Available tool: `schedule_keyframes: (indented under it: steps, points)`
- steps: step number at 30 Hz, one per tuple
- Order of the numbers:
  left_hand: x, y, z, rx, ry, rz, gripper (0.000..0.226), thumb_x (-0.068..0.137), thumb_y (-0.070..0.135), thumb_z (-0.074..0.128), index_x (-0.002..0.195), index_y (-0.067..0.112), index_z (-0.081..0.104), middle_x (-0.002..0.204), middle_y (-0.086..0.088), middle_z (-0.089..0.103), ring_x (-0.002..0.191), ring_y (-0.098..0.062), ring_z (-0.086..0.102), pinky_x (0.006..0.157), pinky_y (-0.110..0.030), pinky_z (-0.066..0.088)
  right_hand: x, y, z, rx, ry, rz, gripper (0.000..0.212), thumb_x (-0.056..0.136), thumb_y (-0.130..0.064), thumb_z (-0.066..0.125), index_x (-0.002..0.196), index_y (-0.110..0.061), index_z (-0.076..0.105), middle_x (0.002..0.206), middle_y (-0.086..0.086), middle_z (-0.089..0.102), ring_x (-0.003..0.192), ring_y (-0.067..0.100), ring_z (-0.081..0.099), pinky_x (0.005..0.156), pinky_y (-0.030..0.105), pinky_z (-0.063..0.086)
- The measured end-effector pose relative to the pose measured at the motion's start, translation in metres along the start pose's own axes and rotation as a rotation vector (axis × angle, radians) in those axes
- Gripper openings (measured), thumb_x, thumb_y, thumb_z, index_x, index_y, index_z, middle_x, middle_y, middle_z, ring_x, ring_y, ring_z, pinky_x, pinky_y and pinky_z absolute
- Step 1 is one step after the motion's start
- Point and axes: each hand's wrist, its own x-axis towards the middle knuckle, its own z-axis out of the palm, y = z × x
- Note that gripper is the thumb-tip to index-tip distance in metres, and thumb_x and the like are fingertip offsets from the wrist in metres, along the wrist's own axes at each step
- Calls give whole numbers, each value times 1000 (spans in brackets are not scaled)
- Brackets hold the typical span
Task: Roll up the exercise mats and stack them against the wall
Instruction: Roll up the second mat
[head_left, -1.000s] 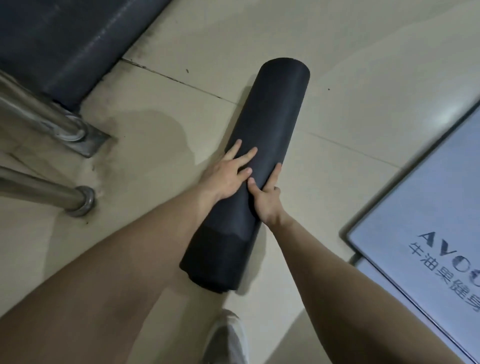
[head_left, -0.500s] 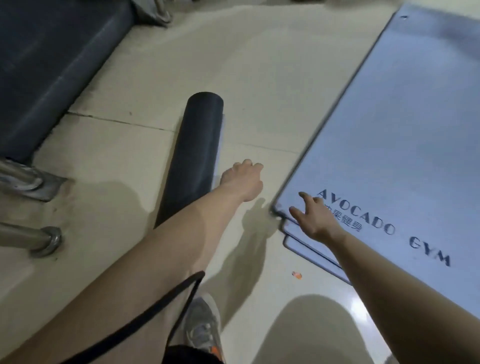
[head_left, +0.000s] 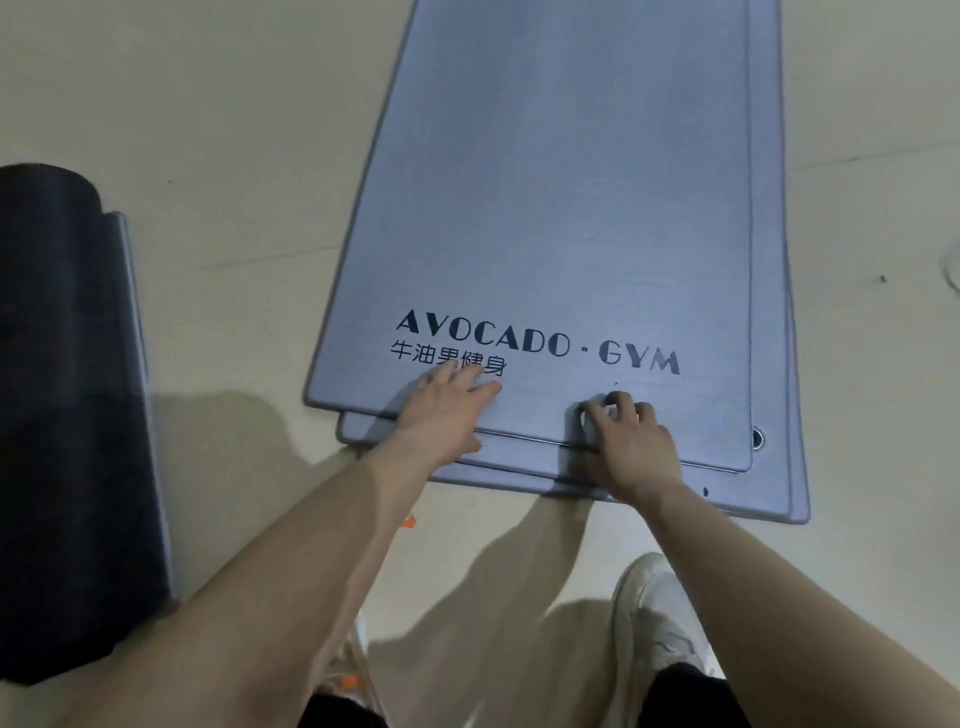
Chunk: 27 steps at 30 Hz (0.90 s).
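Nearest to me are my shoes (head_left: 655, 618) on the pale floor (head_left: 218, 130), and just past them the near edge of the flat mats. My right hand (head_left: 626, 441) has its fingers curled over the near edge of the top mat (head_left: 561, 208), pinching that lip between fingertips and thumb as far as I can make out; motion blur keeps me from saying how much of the edge is actually lifted. My left hand (head_left: 441, 410) lies spread and flat on the same mat, palm down, just below the printed lettering (head_left: 535, 343), pressing rather than gripping anything.

Under the top mat at least two more mats (head_left: 779, 467) lie in a loose stack, their edges stepping out toward me and to the right. Off to my left, well apart from the stack, a rolled mat (head_left: 67, 415) lies on the floor, dark side out.

I judge this to be the very start of rolling the next mat: one is done, the stack is not. The next move calls for peeling only the top edge clear of the one beneath, getting both hands to curl it over tightly and evenly, then pushing the roll away from me along the mat's length, which runs off toward the top of the view.
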Motion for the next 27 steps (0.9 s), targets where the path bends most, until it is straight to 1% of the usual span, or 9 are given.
schedule_keyframes:
  steps: [2,4,8,12,16,20,23,25,27]
  points:
    - [11,-3,12,60,-25,27,87,86,38,78,156,34,25,168,1,11,150,-33,16,110,-47,42,2,6,16,-94,86,-35,61,74,-21,78,129,-26,53,131,9,50,107,38,53,72,41,48]
    - [13,-9,16,87,6,41,75,95,37,69,155,36,25,168,3,10,151,-31,16,103,-44,50,5,10,21,-148,197,-77,56,69,-6,73,122,-19,60,119,13,58,94,40,57,61,40,46]
    - [6,-12,13,151,9,105,53,107,31,47,156,26,27,170,1,12,153,-28,17,107,-41,44,6,18,23,-177,306,-201,44,67,-3,72,111,-8,64,102,15,63,79,39,60,47,33,36]
    - [-8,0,-2,58,107,1,41,108,16,38,148,17,43,154,-5,47,138,-26,45,101,-42,46,1,17,-2,4,327,-188,21,71,-2,79,86,-8,66,78,12,64,66,36,61,50,32,32]
    - [-17,16,-37,44,260,-78,32,107,17,35,133,17,53,129,-4,66,114,-30,62,79,-37,45,0,19,-49,104,368,-58,12,93,-9,55,101,-10,65,95,16,69,86,41,64,61,37,33]
    - [-22,24,-47,104,193,-47,26,109,20,40,132,21,52,117,-6,70,99,-33,66,69,-36,39,-18,33,-64,-59,298,-55,18,102,-28,44,97,-19,58,90,7,70,77,37,64,63,36,38]
    - [-2,23,-50,81,167,-66,31,103,10,47,132,22,53,111,-10,68,86,-32,61,66,-34,37,-29,35,-48,-95,521,-108,9,91,-17,68,98,-15,62,89,8,62,74,36,56,73,40,41]
    - [14,24,-51,87,152,-75,34,102,8,47,132,23,53,112,-10,67,92,-32,63,69,-34,39,-39,27,-24,-133,656,-152,33,81,-10,74,113,-12,66,104,11,62,86,36,56,83,44,38]
    - [25,22,-47,102,187,-89,32,103,11,45,129,25,57,114,-6,68,99,-29,61,79,-35,38,-48,19,0,-164,624,-176,52,92,-21,63,141,-6,54,137,16,56,114,39,54,101,50,35]
